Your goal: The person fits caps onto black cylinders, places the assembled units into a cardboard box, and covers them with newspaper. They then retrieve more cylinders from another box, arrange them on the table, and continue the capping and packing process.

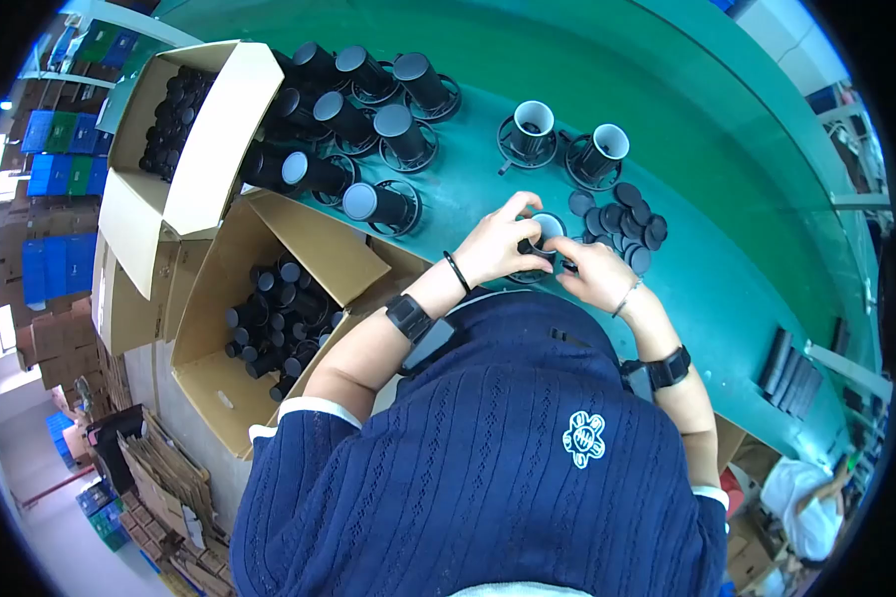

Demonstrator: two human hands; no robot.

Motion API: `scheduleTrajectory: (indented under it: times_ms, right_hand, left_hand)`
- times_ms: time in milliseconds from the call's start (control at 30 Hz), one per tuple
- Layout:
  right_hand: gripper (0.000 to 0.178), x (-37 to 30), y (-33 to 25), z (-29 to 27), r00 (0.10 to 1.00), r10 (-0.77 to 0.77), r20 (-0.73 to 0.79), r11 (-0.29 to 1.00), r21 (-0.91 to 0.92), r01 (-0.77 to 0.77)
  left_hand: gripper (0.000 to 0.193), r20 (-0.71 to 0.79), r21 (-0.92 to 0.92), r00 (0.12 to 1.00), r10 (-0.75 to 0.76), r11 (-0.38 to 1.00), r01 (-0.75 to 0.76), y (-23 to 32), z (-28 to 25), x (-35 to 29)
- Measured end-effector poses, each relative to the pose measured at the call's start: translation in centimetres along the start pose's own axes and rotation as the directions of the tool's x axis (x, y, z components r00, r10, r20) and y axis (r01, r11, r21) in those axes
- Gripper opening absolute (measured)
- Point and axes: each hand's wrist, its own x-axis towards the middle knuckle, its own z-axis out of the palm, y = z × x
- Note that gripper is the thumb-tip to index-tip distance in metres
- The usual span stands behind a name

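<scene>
A black cylinder with a pale, open top (548, 230) stands on the green work surface close to my body. My left hand (500, 242) curls around its left side, thumb and fingers closed on it. At its right rim, my right hand (599, 273) has its fingers bent and drawn together; whatever may be between the fingertips is hidden. Just beyond my right hand lies a loose pile of flat black discs (624, 221). Farther off, two similar open-topped black cylinders (534, 121) stand on round ring-shaped bases.
Several capped black cylinders (400, 137) on ring bases stand at the left of the green table (468, 189). Two cardboard boxes (212, 383) of black parts are beside it. Black tubes (791, 378) lie at the right, near another person (806, 507).
</scene>
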Motion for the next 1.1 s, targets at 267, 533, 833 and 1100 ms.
scheduleTrajectory:
  times_ms: [267, 533, 833, 1100]
  right_hand:
    - [0.039, -1.2, 1.4, 0.0, 0.997, 0.015, -0.077, 0.785, 0.618, 0.035]
    - [0.044, -3.9, 4.8, 0.8, 0.993, -0.017, -0.117, -0.335, 0.936, 0.104]
    - [0.06, -4.6, 4.9, 1.3, 0.987, 0.021, -0.159, -0.343, 0.926, 0.157]
    - [0.063, -3.8, 3.0, -0.3, 0.975, 0.174, -0.14, 0.385, 0.921, 0.064]
  left_hand:
    - [0.041, 0.066, 0.011, 0.998, -0.018, 1.0, 0.017, -0.1, -0.7, 0.0]
    - [0.075, 0.169, -0.391, 0.915, -0.365, 0.828, 0.403, -2.0, 0.8, -0.8]
    - [0.07, 0.139, -0.439, 0.912, -0.385, 0.801, 0.406, 0.8, 1.4, 0.0]
    - [0.069, 0.114, -0.404, 0.966, -0.233, 0.877, 0.26, -0.4, 2.4, -0.2]
